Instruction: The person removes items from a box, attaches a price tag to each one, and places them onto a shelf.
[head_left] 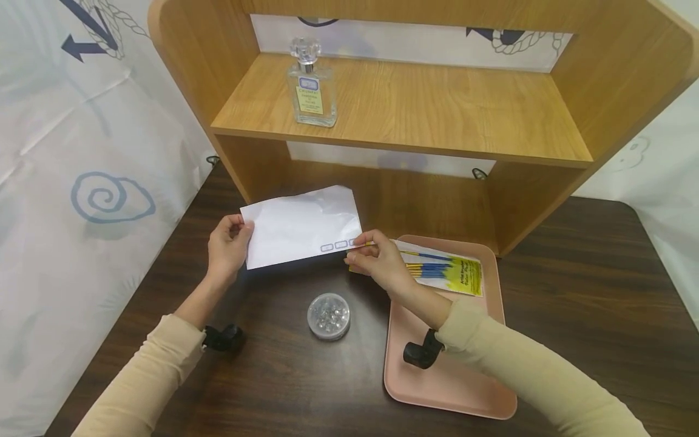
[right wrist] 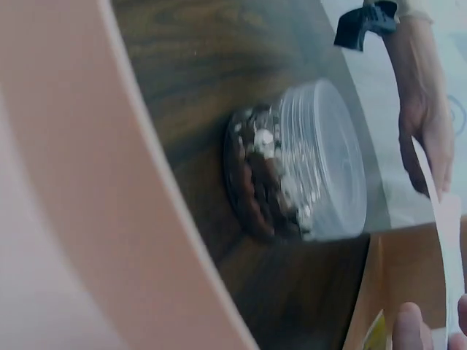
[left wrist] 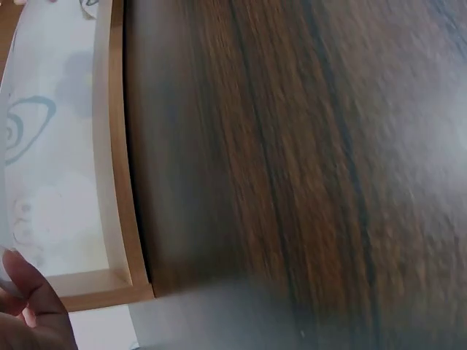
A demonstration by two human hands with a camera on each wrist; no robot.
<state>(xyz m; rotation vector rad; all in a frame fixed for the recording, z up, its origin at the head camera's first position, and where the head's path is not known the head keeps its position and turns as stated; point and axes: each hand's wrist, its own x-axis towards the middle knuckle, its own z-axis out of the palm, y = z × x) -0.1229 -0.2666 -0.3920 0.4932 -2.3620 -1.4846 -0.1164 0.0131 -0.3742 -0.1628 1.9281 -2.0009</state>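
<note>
A white sheet of paper (head_left: 300, 224), with small blue-outlined boxes near its lower right corner, is held up off the table in front of the wooden shelf. My left hand (head_left: 229, 247) pinches its left edge between thumb and fingers. At the lower right corner, my right hand (head_left: 384, 264) grips the sheet; in the right wrist view, fingers (right wrist: 410, 328) show on either side of the paper (right wrist: 451, 255). Behind that hand, a pack of blue-and-yellow paintbrushes (head_left: 464, 276) lies on the pink tray (head_left: 448, 388), partly hidden by the hand.
A lidded clear jar of small shiny pieces (head_left: 329, 317) stands on the dark table (head_left: 306, 388), left of the tray. On the upper board of the wooden shelf (head_left: 426, 109) stands a glass perfume bottle (head_left: 312, 91). Patterned white sheeting (head_left: 71, 255) hangs around the table.
</note>
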